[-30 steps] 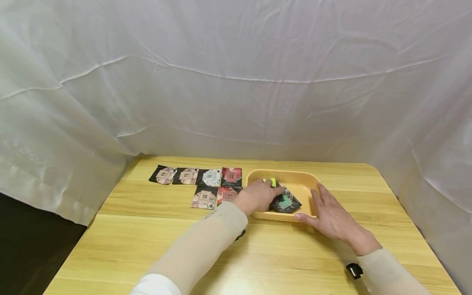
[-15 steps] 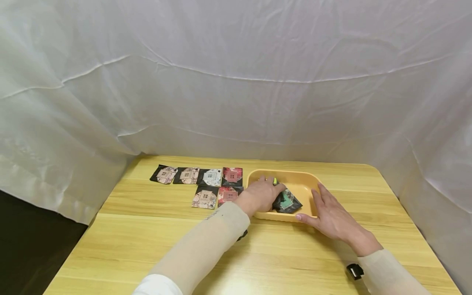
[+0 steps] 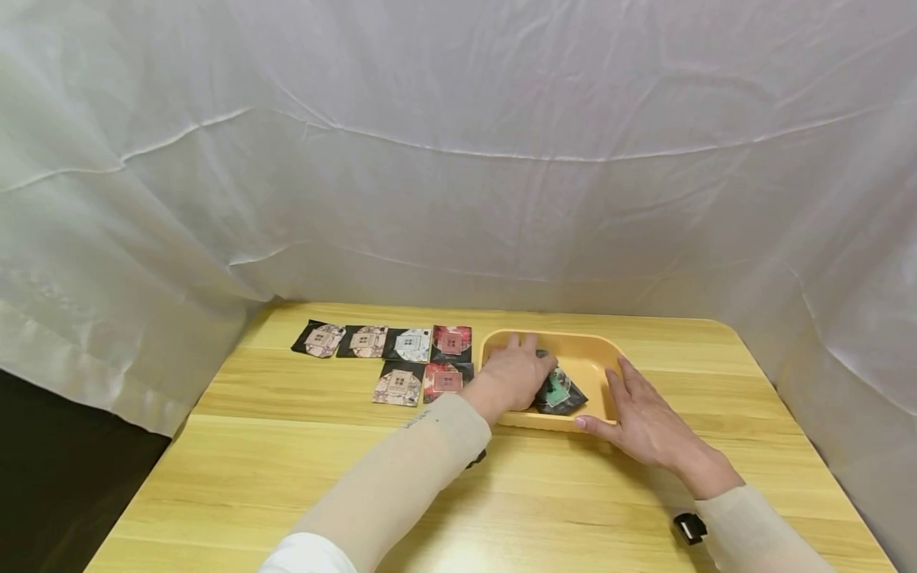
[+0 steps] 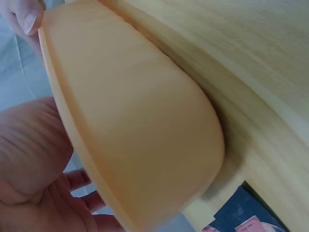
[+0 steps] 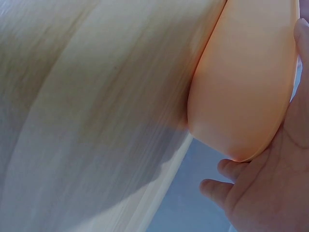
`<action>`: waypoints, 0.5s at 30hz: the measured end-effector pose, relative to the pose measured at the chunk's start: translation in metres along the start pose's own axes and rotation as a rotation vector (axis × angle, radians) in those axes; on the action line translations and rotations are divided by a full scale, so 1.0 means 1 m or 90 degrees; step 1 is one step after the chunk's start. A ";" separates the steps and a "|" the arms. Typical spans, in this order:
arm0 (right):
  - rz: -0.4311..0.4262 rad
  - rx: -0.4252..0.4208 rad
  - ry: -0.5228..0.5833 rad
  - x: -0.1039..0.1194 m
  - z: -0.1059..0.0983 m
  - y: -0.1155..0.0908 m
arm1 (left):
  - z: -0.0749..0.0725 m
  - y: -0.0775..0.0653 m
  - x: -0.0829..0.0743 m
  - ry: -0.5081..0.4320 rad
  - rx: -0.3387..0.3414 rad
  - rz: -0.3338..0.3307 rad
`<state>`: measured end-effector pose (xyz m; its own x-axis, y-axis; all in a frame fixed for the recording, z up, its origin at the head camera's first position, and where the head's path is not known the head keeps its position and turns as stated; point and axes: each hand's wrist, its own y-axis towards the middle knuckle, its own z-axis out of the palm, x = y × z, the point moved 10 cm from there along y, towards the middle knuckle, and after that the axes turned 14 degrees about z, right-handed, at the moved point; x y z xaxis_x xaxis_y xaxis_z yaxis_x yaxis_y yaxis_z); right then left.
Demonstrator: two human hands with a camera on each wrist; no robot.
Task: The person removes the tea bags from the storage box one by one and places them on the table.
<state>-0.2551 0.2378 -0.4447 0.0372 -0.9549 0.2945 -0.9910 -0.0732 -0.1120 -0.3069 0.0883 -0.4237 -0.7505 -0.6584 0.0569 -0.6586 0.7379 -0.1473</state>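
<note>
My left hand reaches into a yellow-orange plastic tray in the head view. Its fingers are stretched toward the far wall, with the thumb out to the right beside a black sachet with a green label. What lies under this palm is hidden. The left wrist view shows the tray's outer wall between the camera and the fingertips. At the tray's right end, my right hand holds the front corner. Its thumb lies on the front rim and its fingers along the right side.
Left of the tray lie flat black sachets in two rows, among them a red-labelled sachet, a pale blue-labelled sachet and a pink-labelled sachet. Everything stands on a wooden table backed by a white cloth.
My left hand has shifted slightly right inside the tray, and its pointing finger has drawn back. The yellow patch beneath it is now covered. My right hand has stayed on the tray.
</note>
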 end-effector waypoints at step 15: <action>-0.002 0.001 0.001 0.000 0.000 0.001 | -0.024 -0.011 -0.004 0.054 -0.014 0.020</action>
<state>-0.2560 0.2380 -0.4450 0.0402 -0.9544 0.2958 -0.9907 -0.0765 -0.1122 -0.2982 0.0862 -0.3989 -0.7726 -0.6202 0.1358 -0.6345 0.7620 -0.1294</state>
